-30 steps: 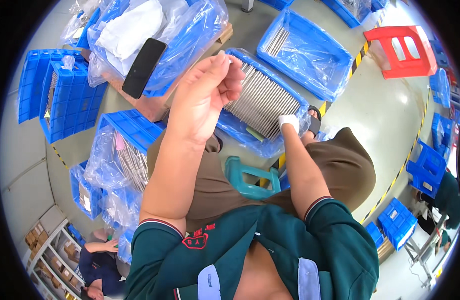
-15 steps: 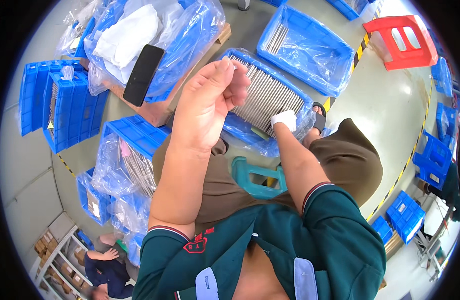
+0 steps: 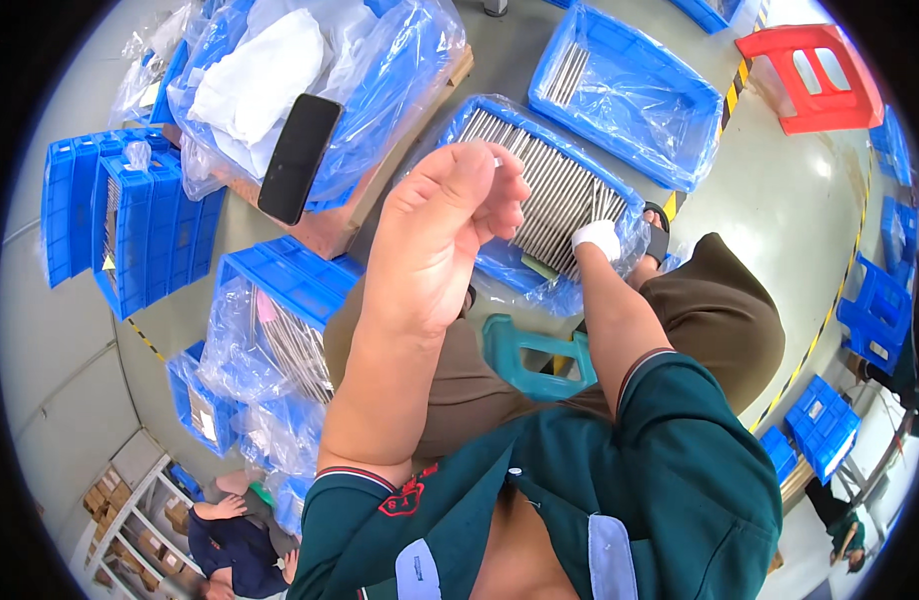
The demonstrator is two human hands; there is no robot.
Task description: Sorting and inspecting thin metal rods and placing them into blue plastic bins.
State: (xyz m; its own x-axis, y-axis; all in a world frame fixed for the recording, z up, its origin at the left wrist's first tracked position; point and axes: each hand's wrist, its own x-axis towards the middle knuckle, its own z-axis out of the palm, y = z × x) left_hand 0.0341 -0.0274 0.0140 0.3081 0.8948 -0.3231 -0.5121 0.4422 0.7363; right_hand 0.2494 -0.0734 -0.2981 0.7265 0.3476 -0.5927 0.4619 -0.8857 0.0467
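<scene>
My left hand [image 3: 445,220] is raised with its palm turned in and its fingers curled toward the thumb. A small pale spot shows at its fingertips, too small to name. Below and beyond it stands a blue crate [image 3: 635,205] lined with clear plastic, holding a row of thin metal rods [image 3: 540,185]. In a white glove, my right hand [image 3: 598,238] is closed at the crate's right near end, where a metal rod [image 3: 598,200] stands out at a steeper angle than the others. The glove hides its fingertips.
Behind is another lined blue crate [image 3: 670,120] with a few rods. A phone [image 3: 300,158] shows in front of a bagged crate at upper left. Crates [image 3: 280,285] stand at left, a teal stool [image 3: 540,365] between my legs, a red stool [image 3: 815,80] far right. Another person [image 3: 240,545] sits lower left.
The whole view has shifted, so most things sit farther right. My left hand stays raised and curled. By my right glove a metal rod now lies out of line with its row.
</scene>
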